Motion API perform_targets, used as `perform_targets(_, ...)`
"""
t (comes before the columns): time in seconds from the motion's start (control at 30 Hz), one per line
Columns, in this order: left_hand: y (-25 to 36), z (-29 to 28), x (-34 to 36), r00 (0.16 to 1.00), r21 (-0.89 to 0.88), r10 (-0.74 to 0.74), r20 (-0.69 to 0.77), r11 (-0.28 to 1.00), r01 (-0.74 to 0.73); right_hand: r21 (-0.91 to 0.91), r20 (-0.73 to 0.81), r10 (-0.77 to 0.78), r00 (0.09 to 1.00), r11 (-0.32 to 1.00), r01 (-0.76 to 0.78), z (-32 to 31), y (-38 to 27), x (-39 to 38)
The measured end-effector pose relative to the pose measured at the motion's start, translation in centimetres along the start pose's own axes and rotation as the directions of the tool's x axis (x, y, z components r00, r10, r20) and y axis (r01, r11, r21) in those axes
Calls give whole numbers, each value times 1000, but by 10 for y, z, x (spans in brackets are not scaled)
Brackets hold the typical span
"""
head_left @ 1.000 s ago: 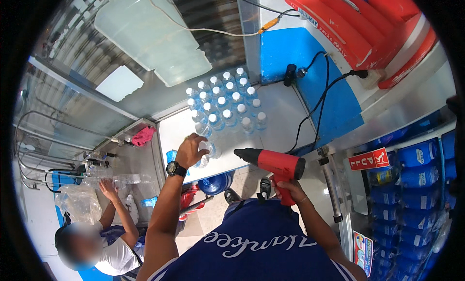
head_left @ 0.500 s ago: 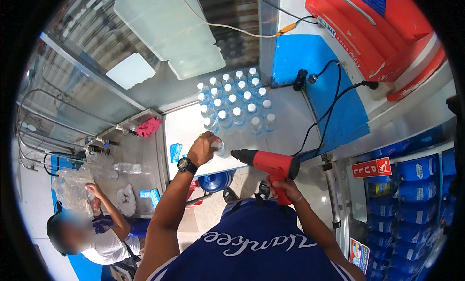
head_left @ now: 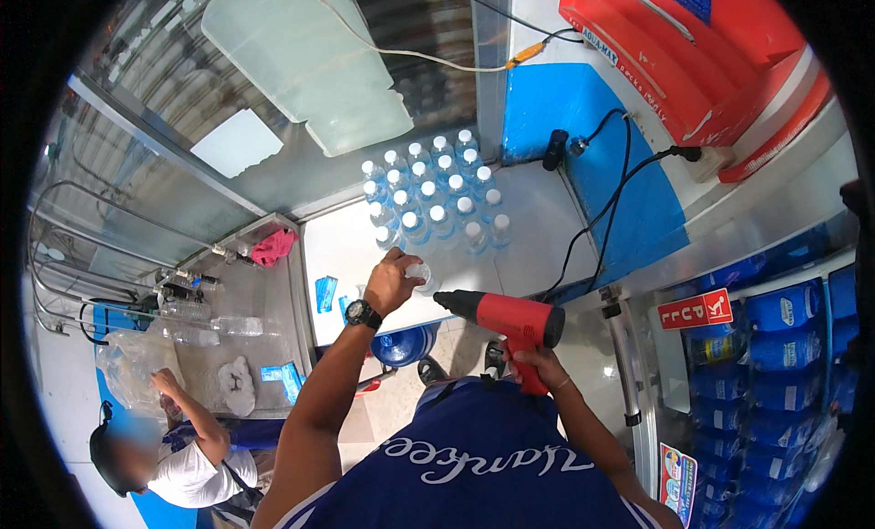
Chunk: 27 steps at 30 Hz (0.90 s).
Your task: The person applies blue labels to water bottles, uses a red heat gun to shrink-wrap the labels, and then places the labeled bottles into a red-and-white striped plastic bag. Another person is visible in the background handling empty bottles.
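Note:
My left hand (head_left: 394,283), with a black watch on the wrist, grips a small clear plastic bottle (head_left: 426,278) by its top at the near edge of the white counter (head_left: 337,251). My right hand (head_left: 544,367) is wrapped round the handle of a red heat gun (head_left: 510,318). The gun's black nozzle points left at the bottle, a short gap away. Beyond my left hand, several filled water bottles (head_left: 428,190) with white caps stand upright in close rows. Blue packets (head_left: 325,293) lie on the counter left of that hand.
At the left a co-worker (head_left: 200,470) handles a clear plastic bag (head_left: 137,360) beside a metal sink (head_left: 246,338). Black cables (head_left: 612,210) hang along the right wall. Below the counter stands a blue water jug (head_left: 401,345). Packed blue bottles (head_left: 784,347) fill a cabinet at right.
My left hand has shifted slightly right with the bottle, bringing it closer to the heat gun's nozzle. My right hand keeps its hold on the heat gun. The whole view has shifted a little.

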<state>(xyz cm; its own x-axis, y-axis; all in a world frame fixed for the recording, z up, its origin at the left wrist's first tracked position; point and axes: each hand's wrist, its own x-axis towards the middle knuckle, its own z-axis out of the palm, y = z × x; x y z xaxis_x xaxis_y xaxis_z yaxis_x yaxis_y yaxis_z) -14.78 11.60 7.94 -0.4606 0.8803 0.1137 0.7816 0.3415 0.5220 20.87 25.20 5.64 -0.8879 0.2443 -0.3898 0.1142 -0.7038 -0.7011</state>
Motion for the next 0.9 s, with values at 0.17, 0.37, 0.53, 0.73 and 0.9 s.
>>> perform_targets(0.17,12,32,40,992,-65,-8,-127,998,0,8,-20,-32,999,999,32,-6,3,-9)
perform_targets(0.37,23,48,71,992,-95,-26,-127,995,14,12,-67,-24,997,1000,25,-9,6,-8)
perform_targets(0.53,15,-1,33,986,-154,0,-169,988,-26,-40,-50,-27,998,999,25,-8,7,-6)
perform_targets(0.73,-35,-78,-68,982,132,-190,1,973,188,-8,31,24,999,1000,-24,8,0,5)
perform_targets(0.9,-41,-61,-81,989,24,-145,12,989,145,-11,117,38,992,999,-37,20,-3,25)
